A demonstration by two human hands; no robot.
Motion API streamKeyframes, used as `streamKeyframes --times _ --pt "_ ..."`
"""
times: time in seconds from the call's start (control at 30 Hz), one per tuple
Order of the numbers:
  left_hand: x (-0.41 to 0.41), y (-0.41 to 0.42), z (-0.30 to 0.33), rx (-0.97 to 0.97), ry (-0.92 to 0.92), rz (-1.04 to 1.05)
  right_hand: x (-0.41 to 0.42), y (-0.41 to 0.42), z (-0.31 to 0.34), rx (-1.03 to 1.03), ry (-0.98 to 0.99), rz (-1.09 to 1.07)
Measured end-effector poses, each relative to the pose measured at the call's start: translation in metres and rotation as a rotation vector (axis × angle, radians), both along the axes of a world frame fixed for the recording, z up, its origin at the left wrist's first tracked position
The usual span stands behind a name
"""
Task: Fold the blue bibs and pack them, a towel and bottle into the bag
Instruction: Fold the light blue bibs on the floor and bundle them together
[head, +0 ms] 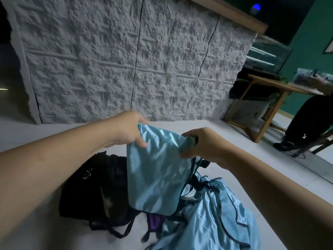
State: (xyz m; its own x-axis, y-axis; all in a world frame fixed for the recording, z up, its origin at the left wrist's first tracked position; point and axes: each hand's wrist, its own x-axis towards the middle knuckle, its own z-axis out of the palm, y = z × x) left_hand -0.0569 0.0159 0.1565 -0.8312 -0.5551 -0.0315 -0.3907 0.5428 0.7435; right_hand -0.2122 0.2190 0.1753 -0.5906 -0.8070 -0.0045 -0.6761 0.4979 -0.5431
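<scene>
Bib point(155, 170): a shiny light-blue one with dark trim, held up in the air by both hands above a white tabletop point(252, 152). It hangs lengthwise, long axis running top to bottom, with its rounded lower edge pointing down toward the person and its top edge raised toward the far wall. The left hand point(128, 129) pinches the upper left corner, thumb on the near face and fingers curled behind. The right hand point(201, 145) grips the upper right corner, where the fabric is bunched in its curled fingers.

Under the hanging bib, to the left, a black bag point(93, 190) lies on the tabletop, its straps trailing toward the near edge. To the right and below, a pile of more blue bibs point(212, 219) lies crumpled, dark ties looped across it. A bit of purple cloth point(155, 222) peeks out between the bag and the pile; what it is cannot be told.

Behind stands a rough grey textured wall point(126, 60). At far right, a wooden side table point(266, 98) and a seated person in black trousers point(306, 123).
</scene>
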Motion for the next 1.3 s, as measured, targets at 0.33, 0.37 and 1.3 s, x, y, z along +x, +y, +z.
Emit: streamKeyframes --times 0.33,0.37,1.3 --pt "0.005 0.003 0.002 -0.276 -0.216 -0.062 -0.012 -0.004 -0.011 0.198 0.234 -0.037" --pt "0.007 0.002 0.003 -0.244 -0.214 -0.063 -0.013 -0.003 -0.010 0.187 0.208 -0.037" --pt "0.043 -0.002 -0.067 1.004 0.165 -0.155 0.000 -0.004 -0.040 -0.289 -0.906 -0.291"
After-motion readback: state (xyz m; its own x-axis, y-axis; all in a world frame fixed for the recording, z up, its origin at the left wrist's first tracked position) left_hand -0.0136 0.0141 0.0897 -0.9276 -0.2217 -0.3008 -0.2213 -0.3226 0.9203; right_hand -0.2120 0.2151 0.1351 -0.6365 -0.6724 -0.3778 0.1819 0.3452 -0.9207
